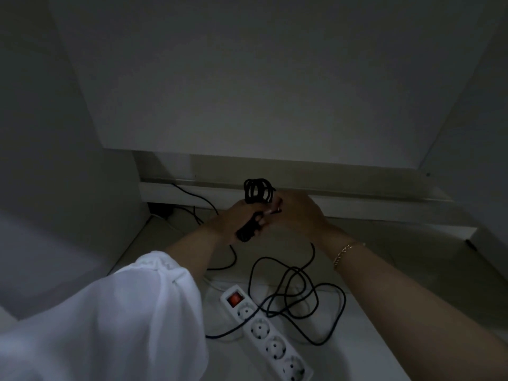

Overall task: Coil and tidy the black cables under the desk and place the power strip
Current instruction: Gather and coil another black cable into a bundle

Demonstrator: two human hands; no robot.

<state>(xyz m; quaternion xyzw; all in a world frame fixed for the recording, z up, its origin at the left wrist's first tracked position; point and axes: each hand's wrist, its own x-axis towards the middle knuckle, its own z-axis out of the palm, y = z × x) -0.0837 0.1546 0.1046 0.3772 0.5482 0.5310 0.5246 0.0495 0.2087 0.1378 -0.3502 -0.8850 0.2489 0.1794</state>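
My left hand (233, 220) grips a coiled bundle of black cable (257, 192), whose loops stick up above the fist and whose lower end hangs below it. Touching it from the right, my right hand (295, 209) pinches a strand of the same cable beside the bundle. The loose rest of the black cable (297, 292) lies in tangled loops on the floor below my hands. A white power strip (264, 329) with a red switch and several sockets lies on the floor under those loops, one strand crossing it.
A white skirting board (343, 200) runs along the back wall. Another thin black cable (192, 195) trails from the back left corner. White desk panels (55, 160) close in both sides. A gold bracelet (343, 253) sits on my right wrist.
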